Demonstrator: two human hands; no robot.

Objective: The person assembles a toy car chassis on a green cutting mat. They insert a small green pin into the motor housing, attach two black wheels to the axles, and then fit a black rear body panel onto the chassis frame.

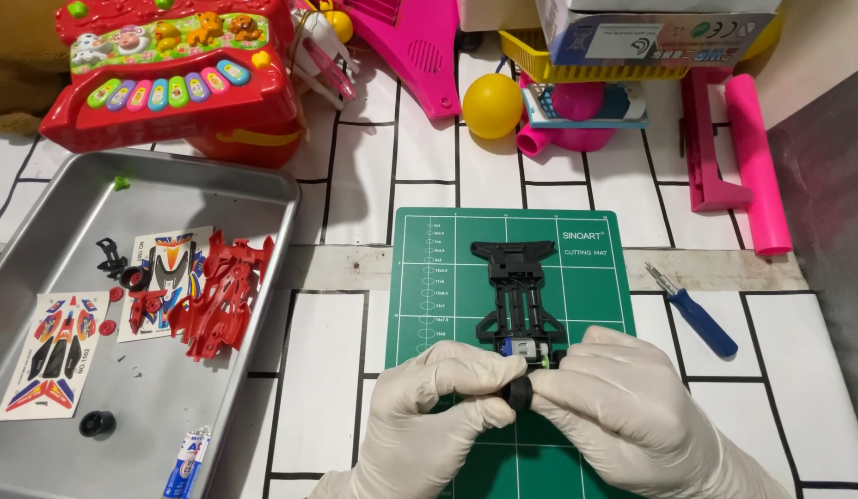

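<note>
A black toy car chassis (514, 286) lies lengthwise on a green cutting mat (429, 277). At its near end both my white-gloved hands meet. My left hand (438, 397) and my right hand (614, 407) pinch a small black wheel (518, 392) between their fingertips, right against the chassis end. A blue and silver motor part (521, 347) and a small green piece (545, 364) show just above the fingers. The chassis's near end is partly hidden by my hands.
A grey metal tray (78, 185) at left holds red car body parts (221, 291), sticker sheets (55, 356), a loose black wheel (96, 423) and a small battery (184, 467). A blue-handled screwdriver (697, 319) lies right of the mat. Toy keyboard (170, 74), yellow ball (492, 104) and pink toys crowd the far edge.
</note>
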